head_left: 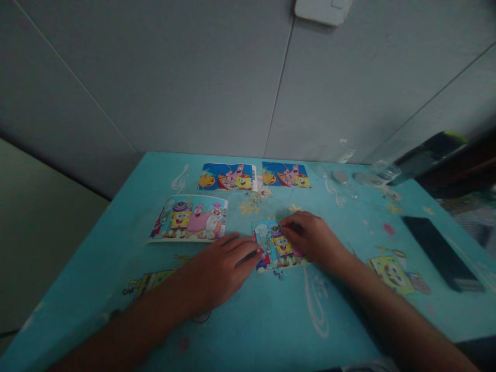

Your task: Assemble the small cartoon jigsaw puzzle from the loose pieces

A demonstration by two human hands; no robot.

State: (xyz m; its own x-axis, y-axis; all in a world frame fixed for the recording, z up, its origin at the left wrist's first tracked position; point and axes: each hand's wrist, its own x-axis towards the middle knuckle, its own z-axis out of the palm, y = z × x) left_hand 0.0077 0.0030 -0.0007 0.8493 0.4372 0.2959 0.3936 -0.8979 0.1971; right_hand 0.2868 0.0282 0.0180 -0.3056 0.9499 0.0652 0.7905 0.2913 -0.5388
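A small cartoon jigsaw puzzle [284, 249] lies on the table between my hands. My left hand [225, 263] rests along its left edge, fingers stretched out and fingertips touching it. Over the upper right part of the puzzle, my right hand [310, 235] has its thumb and finger pinched together; whatever they hold is too small to make out. That hand hides the puzzle's right side. A few loose pieces [279, 274] lie just below the puzzle's lower edge. The matching picture card [194, 219] lies to the left, beyond my left hand.
Two blue cartoon pictures [228, 177] [285, 175] lie at the back, with small pieces [263, 192] near them. Clear containers [383, 174] stand at the back right. A dark phone-like slab [442, 253] lies right. The patterned blue tabletop [248, 330] meets a grey wall [194, 77].
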